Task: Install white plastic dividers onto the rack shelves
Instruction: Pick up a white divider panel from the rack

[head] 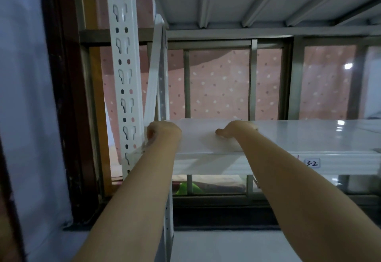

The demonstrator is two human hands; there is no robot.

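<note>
white divider flat on shelf; both hands on it, fingers hidden, grip unclear.

One thing to read here: a small white label stuck on the front edge of the shelf, handwritten in dark ink, "3-2". A faint red mark sits just left of it, too slight to make out. Nothing else carries writing.
</note>
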